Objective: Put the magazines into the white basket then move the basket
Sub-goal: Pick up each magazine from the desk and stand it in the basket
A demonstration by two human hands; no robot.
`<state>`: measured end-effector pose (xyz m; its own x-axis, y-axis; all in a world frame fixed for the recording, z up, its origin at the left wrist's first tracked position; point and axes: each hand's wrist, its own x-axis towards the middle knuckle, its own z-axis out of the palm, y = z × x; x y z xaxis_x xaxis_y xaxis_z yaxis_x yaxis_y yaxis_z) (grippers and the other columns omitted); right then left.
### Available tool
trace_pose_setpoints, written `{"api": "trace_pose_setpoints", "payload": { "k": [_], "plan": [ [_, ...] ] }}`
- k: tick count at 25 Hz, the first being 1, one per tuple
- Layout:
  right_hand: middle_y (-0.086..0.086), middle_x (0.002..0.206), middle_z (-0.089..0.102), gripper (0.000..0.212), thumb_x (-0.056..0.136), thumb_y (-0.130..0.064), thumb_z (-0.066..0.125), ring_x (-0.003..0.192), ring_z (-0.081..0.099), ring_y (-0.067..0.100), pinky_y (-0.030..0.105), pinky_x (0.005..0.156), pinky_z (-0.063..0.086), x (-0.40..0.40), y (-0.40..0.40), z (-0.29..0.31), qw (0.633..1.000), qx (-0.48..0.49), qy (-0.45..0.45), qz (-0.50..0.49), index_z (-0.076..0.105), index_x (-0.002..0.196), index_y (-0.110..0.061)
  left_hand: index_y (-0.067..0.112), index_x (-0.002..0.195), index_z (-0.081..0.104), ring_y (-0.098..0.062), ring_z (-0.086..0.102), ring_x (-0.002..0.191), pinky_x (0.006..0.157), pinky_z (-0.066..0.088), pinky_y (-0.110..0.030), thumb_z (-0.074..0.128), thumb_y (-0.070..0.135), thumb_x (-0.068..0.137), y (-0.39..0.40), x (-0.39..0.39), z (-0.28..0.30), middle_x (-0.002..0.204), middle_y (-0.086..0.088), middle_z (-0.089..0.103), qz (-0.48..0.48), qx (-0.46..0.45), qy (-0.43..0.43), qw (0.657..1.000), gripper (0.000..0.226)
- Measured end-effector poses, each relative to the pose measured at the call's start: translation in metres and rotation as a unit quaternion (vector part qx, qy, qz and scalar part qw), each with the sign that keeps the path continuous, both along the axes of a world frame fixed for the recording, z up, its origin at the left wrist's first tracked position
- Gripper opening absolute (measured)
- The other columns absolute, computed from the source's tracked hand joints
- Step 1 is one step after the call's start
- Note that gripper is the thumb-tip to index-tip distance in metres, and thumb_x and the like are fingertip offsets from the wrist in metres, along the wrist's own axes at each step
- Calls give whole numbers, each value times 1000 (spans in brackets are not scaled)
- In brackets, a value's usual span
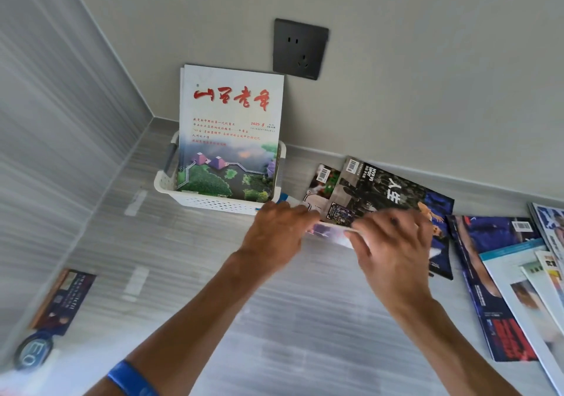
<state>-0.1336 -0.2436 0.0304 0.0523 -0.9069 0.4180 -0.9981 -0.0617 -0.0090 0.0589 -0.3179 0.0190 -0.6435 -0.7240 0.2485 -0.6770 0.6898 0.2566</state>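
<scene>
Beside the white basket on the tabletop: left hand and right hand both pinching a blurred magazine, grip shallow at its near edge. Risking slipping, or catching the upright magazine already standing inside.

We note grey striped tabletop w/ white basket, loose magazines at right, card at left.

upright magazine fills basket mouth
</scene>
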Motion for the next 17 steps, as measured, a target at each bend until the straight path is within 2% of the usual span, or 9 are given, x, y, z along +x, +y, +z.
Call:
{"api": "trace_pose_setpoints", "payload": {
  "k": [2,5,7,9,10,11,12,15,17],
  "plan": [
    [9,130,58,45,85,-44,67,123,47,34,53,107,29,0,-10,20,995,-56,-61,-57,62,121,-17,25,99,68,-13,64,66,69,55,-33,70,20,86,-7,24,1,81,3,75,54,94,89,990,14],
    [10,161,19,92,77,-44,75,147,21,28,47,117,18,-8,-21,28,951,-47,-261,-158,25,150,-21,27,105,65,-16,71,77,70,55,-35,60,33,91,-4,54,-7,85,3,76,138,267,245,922,17],
    [-1,160,27,107,66,-46,84,146,27,19,47,117,23,-7,-25,18,832,31,-517,-198,20,150,-31,23,101,70,-17,72,83,74,57,-38,62,23,93,0,60,-8,89,2,76,166,327,352,861,12],
    [-1,136,60,76,70,-45,82,124,58,22,50,104,44,-1,-28,1,651,151,-720,-189,46,135,-28,21,101,70,-19,73,90,78,59,-36,61,9,94,1,63,-6,95,-1,77,178,370,428,805,17],
    [3,122,69,51,79,-37,76,108,68,24,47,95,51,4,-27,-6,590,197,-762,-180,57,124,-24,19,102,69,-17,72,89,77,59,-32,59,5,95,1,63,-7,94,-1,76,181,386,448,786,19],
    [6,112,74,33,86,-27,70,96,73,24,45,87,56,10,-26,-11,576,219,-769,-170,63,118,-20,17,103,68,-16,72,88,75,59,-29,57,3,95,2,63,-7,94,-1,76,182,393,459,776,19],
    [7,105,76,25,90,-19,66,87,75,22,41,79,59,18,-26,-12,591,221,-758,-164,67,115,-18,17,106,66,-16,73,90,75,59,-29,54,3,97,4,65,-7,95,-2,76,184,388,467,773,20],
    [2,90,77,22,96,-8,57,68,73,10,24,54,57,41,-41,-1,635,190,-737,-135,68,111,-18,20,119,59,-26,70,102,85,58,-38,43,2,102,1,79,-11,109,-5,72,202,341,505,767,29],
    [2,92,75,23,96,-5,54,68,72,7,19,51,55,55,-62,12,646,179,-735,-99,68,112,-15,17,123,58,-30,66,108,94,54,-47,41,-3,101,-16,91,-13,116,-9,69,257,290,526,758,33]
  ]
}}
